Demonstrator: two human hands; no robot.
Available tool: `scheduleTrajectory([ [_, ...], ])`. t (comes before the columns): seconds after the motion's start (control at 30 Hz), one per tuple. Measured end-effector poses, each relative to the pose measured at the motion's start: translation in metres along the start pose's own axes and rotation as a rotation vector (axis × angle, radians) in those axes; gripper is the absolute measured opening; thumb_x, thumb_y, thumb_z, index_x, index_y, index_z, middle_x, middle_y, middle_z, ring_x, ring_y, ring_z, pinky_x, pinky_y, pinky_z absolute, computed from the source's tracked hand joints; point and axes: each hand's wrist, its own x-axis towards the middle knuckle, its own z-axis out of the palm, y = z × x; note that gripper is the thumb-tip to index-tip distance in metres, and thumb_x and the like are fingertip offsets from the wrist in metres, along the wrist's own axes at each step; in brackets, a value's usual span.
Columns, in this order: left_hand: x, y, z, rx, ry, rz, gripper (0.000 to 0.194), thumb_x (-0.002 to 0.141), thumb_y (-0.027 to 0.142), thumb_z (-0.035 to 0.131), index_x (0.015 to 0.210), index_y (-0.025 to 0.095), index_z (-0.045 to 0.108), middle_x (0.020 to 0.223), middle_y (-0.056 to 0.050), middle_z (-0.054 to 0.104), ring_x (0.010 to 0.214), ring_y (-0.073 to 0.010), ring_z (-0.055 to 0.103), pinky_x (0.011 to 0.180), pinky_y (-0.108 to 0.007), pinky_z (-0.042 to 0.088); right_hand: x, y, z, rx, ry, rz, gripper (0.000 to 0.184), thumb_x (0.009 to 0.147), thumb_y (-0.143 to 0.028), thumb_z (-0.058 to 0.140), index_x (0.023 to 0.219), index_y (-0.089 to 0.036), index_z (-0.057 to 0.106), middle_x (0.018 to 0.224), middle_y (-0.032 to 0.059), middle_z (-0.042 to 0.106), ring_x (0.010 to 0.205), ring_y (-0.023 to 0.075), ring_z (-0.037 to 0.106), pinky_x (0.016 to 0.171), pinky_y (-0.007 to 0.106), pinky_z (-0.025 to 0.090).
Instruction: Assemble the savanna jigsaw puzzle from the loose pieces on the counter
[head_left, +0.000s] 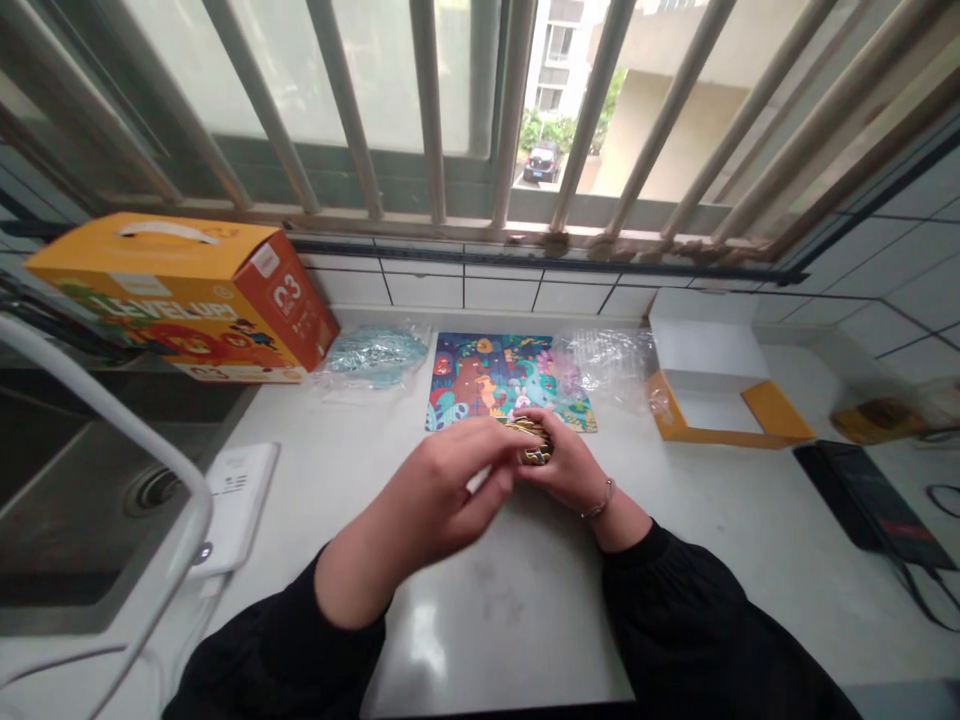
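Countertop (487, 610) spreads from near edge of puzzle (487, 375) beneath fingers (484, 438).

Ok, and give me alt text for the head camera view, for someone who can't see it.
A person's right hand holds small gold-edged pieces above a pale counter, with the left hand close beside them. Beyond lies a colourful animal picture between two plastic packets; a large orange box stands at left, an open carton at right.
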Motion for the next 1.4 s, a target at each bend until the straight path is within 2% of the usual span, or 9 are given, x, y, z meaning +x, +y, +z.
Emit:
scheduleTrajectory([
  [0.1,0.041,-0.022,0.004,0.097,-0.011,0.061,0.019,0.095,0.038,0.073,0.108,0.030,0.084,0.114,-0.011,0.081,0.120,-0.0377,0.075,0.118,-0.065,0.057,0.003,0.001,-0.003,0.028,-0.015,0.031,0.068,0.079,-0.043,0.096,0.136,-0.026,0.064,0.125,0.0076,0.078,0.111,0.0280,0.078,0.101,0.044,0.064],
  [0.2,0.052,-0.048,0.007,0.284,-0.001,0.145,0.025,0.101,0.042,0.067,0.113,0.026,0.081,0.114,-0.011,0.082,0.114,-0.0344,0.076,0.114,-0.059,0.060,0.004,0.002,-0.004,0.052,-0.021,0.066,0.071,0.077,-0.042,0.097,0.137,-0.026,0.063,0.127,0.0080,0.078,0.113,0.0276,0.078,0.103,0.043,0.064],
  [0.37,0.043,-0.066,0.011,0.111,-0.149,0.078,0.072,0.092,0.061,0.084,0.153,0.027,0.068,0.149,-0.016,0.073,0.133,-0.0373,0.074,0.113,-0.053,0.063,0.002,0.002,0.002,0.123,-0.007,0.009,0.076,0.075,-0.045,0.101,0.138,-0.026,0.062,0.133,0.0089,0.075,0.117,0.0272,0.077,0.105,0.041,0.064],
  [0.5,0.040,-0.065,0.013,0.036,-0.257,0.077,0.097,0.076,0.059,0.099,0.160,0.029,0.061,0.160,-0.017,0.067,0.143,-0.0419,0.069,0.124,-0.060,0.056,0.001,0.004,0.012,0.061,-0.007,-0.078,0.078,0.077,-0.045,0.101,0.142,-0.027,0.061,0.136,0.0098,0.073,0.122,0.0282,0.075,0.110,0.044,0.063],
  [0.77,0.033,-0.071,0.023,0.143,-0.264,0.113,0.073,0.087,0.043,0.092,0.153,0.029,0.064,0.149,-0.013,0.074,0.135,-0.0353,0.073,0.122,-0.054,0.057,-0.001,0.015,0.013,-0.097,-0.115,-0.139,0.091,0.076,-0.037,0.102,0.153,-0.026,0.055,0.146,0.0152,0.068,0.129,0.0327,0.071,0.111,0.050,0.060],
  [0.97,0.032,-0.067,0.023,0.123,-0.266,0.108,0.057,0.083,0.035,0.094,0.136,0.029,0.074,0.133,-0.010,0.080,0.121,-0.0340,0.078,0.109,-0.049,0.063,-0.002,0.014,0.009,-0.246,-0.151,-0.173,0.074,0.079,-0.042,0.102,0.142,-0.026,0.066,0.131,0.0134,0.077,0.121,0.0339,0.073,0.108,0.051,0.059],
  [1.07,0.031,-0.068,0.022,0.134,-0.248,0.105,0.060,0.083,0.032,0.094,0.139,0.028,0.072,0.134,-0.010,0.079,0.123,-0.0340,0.077,0.110,-0.049,0.062,-0.003,0.014,0.010,-0.231,-0.120,-0.181,0.072,0.082,-0.041,0.100,0.144,-0.026,0.066,0.131,0.0132,0.077,0.119,0.0327,0.074,0.104,0.049,0.060],
  [1.27,0.030,-0.077,0.025,0.154,-0.216,0.159,0.074,0.082,0.026,0.092,0.151,0.027,0.065,0.147,-0.014,0.074,0.134,-0.0357,0.072,0.120,-0.054,0.057,-0.005,0.011,0.003,-0.208,-0.131,-0.185,0.094,0.075,-0.037,0.103,0.155,-0.026,0.058,0.146,0.0164,0.071,0.133,0.0364,0.070,0.115,0.056,0.058],
  [1.4,0.030,-0.075,0.024,0.130,-0.229,0.147,0.071,0.082,0.030,0.094,0.148,0.028,0.067,0.144,-0.013,0.075,0.131,-0.0357,0.074,0.118,-0.053,0.058,-0.008,0.006,-0.001,-0.174,-0.145,-0.105,0.071,0.085,-0.040,0.095,0.147,-0.026,0.063,0.138,0.0137,0.075,0.123,0.0320,0.075,0.108,0.051,0.062],
])
